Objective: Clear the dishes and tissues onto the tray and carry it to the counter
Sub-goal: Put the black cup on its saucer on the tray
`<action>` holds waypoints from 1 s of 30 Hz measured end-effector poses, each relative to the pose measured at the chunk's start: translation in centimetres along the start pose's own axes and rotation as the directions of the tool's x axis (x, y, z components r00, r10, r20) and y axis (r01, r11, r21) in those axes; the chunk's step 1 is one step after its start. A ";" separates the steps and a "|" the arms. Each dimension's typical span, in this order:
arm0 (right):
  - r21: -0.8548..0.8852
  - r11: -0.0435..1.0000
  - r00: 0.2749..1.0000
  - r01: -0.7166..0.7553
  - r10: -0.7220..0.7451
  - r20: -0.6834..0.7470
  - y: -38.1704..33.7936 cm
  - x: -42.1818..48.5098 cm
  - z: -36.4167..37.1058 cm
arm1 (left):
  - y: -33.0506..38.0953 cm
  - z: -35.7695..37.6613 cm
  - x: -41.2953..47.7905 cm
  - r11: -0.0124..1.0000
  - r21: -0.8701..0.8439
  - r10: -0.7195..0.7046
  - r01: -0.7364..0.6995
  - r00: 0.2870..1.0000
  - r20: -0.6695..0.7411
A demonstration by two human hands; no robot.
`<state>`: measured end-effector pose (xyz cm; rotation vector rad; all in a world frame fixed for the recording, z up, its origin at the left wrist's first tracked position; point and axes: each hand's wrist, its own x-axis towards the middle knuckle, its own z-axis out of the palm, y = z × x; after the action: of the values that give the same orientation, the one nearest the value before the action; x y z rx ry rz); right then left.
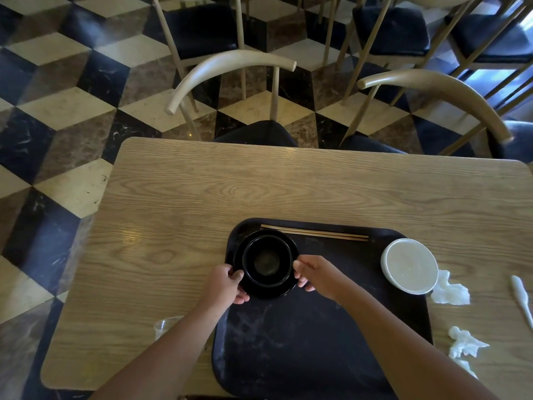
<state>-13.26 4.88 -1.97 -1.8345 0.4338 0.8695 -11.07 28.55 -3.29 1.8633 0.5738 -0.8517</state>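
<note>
Black tray (317, 327) lies at the wooden table's (202, 197) near edge. At its far left corner, a black bowl (266, 261) nests in a black plate (284, 290), gripped at the rim by left hand (227, 282) and right hand (313, 272). Chopsticks (314, 232) lie along the tray's far edge; a white bowl (409, 265) overhangs its right edge. Crumpled tissues (450, 293) and a white spoon (522, 298), partly cut off, lie on the table's right side. Clear plastic (164, 327) near the left forearm is indistinct. Chairs (230, 82) stand on chequered floor (57, 111).

Tray (302, 342) near edge cut off at frame bottom, lower corners hidden under both forearms. White utensil (521, 298) clipped by right edge, type unclear. Clear plastic item (164, 326) at lower left partly behind left forearm, too blurred to identify. Residue in black bowl (266, 262) indistinct. Lower tissue (465, 343) partly covered by right forearm.
</note>
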 end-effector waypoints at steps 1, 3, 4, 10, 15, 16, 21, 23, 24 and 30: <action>0.003 1.000 1.000 -0.004 0.004 -0.005 0.0 0.0 0.0 | 0.0 0.0 0.0 1.000 -0.007 -0.004 0.004 1.000 0.005; 0.001 1.000 1.000 -0.002 0.002 -0.013 0.0 -0.1 -0.1 | 0.1 -0.1 0.1 1.000 -0.018 -0.008 0.009 1.000 0.018; 0.003 1.000 1.000 0.002 -0.002 -0.015 0.1 -0.1 -0.1 | 0.2 -0.2 0.0 1.000 -0.025 -0.010 0.011 1.000 0.020; 0.002 1.000 0.999 -0.011 0.011 -0.054 -0.4 -0.5 0.0 | 0.9 -0.5 -0.7 0.996 -0.060 -0.067 0.069 0.997 0.035; 0.029 0.999 0.980 0.024 -0.018 -0.197 -0.2 -2.1 -0.2 | 1.0 -0.4 -2.9 0.986 -0.159 -0.063 0.053 0.996 -0.059; 0.041 0.999 0.974 0.030 -0.020 -0.227 0.0 -2.5 -0.4 | 0.9 -0.4 -3.2 0.986 -0.161 -0.060 0.048 0.996 -0.071; 0.074 0.990 0.960 0.117 -0.093 -0.263 1.5 -5.6 -1.4 | 0.3 -0.2 -6.0 0.990 -0.138 0.014 -0.030 0.994 -0.112; 0.070 0.989 0.957 0.130 -0.107 -0.269 2.3 -6.7 -1.8 | 0.0 0.0 -7.4 0.989 -0.109 0.079 -0.101 0.980 -0.184; 0.067 0.990 0.958 0.127 -0.104 -0.267 2.8 -7.3 -1.9 | -0.3 0.1 -8.1 0.987 -0.091 0.112 -0.136 0.968 -0.226; 0.023 0.993 0.951 0.118 -0.107 -0.291 7.0 -11.2 -2.7 | -4.0 0.6 -11.1 0.974 0.050 0.222 -0.219 0.900 -0.375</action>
<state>-24.36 -1.55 2.34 -1.9361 0.5197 0.5111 -21.19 29.38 2.71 2.0685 0.5790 -0.3422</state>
